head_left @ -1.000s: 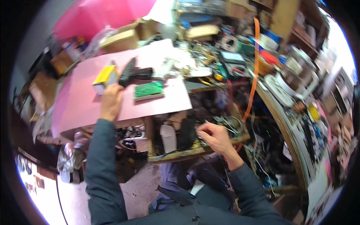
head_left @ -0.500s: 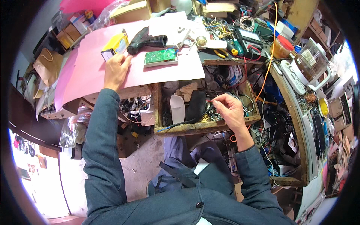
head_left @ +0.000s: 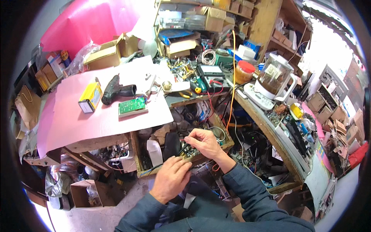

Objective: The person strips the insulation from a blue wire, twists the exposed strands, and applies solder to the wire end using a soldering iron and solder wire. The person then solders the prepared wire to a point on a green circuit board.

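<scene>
Pink-topped bench [head_left: 92, 127] beyond/L of drawer [head_left: 135, 156]; L hand [head_left: 172, 178] by drawer's front edge, R hand [head_left: 205, 144] over drawer, fingers bent; can't tell if either's gripping.

Wooden drawer [head_left: 135, 154], worn-edged, standing open, cluttered inside.

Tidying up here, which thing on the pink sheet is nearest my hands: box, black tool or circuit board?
The green circuit board; the yellow box and black pistol-shaped tool both lie farther away.

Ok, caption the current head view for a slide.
Left hand and right hand at a cluttered open wooden drawer, with a green printed circuit board lying on the pink sheet beyond.
</scene>
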The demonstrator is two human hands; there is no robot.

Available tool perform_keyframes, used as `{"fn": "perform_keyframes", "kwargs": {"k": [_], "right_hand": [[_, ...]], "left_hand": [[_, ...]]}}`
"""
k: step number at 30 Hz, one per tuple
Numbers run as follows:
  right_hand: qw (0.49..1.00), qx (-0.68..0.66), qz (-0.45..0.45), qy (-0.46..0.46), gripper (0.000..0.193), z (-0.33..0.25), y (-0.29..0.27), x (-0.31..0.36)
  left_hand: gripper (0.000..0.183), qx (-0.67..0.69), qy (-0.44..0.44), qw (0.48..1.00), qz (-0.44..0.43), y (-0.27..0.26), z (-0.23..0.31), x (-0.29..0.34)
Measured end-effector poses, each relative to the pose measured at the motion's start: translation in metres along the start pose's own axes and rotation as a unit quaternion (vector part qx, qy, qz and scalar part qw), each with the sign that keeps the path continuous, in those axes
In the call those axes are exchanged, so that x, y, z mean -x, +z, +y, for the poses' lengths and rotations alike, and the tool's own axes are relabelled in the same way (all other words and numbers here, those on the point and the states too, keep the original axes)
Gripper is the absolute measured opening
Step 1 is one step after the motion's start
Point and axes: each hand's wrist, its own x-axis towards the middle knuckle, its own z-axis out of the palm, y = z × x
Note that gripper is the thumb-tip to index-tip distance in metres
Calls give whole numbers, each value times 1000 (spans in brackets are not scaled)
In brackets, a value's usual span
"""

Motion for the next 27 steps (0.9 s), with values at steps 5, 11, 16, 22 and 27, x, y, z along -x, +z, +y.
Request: {"fn": "perform_keyframes", "kwargs": {"k": [5,11,16,22,27], "right_hand": [[967,202,86,-127,26,-63,-35,-54],[904,295,267,-158,29,-65,-127,-201],[797,525,296,-42,47,-53,-196,-297],[785,499,319,182,65,-43,-234,-375],[782,499,324,186,57,-39,-237,-386]], "left_hand": [[34,-19,-11,999,36,38,-27,-20],[27,-8,-103,995,-4,53,-31,-29],[29,-69,-142,986,-43,60,-29,-40],[36,-110,-141,981,-78,56,-31,-42],[36,-97,-194,973,-79,55,-25,-43]]}}
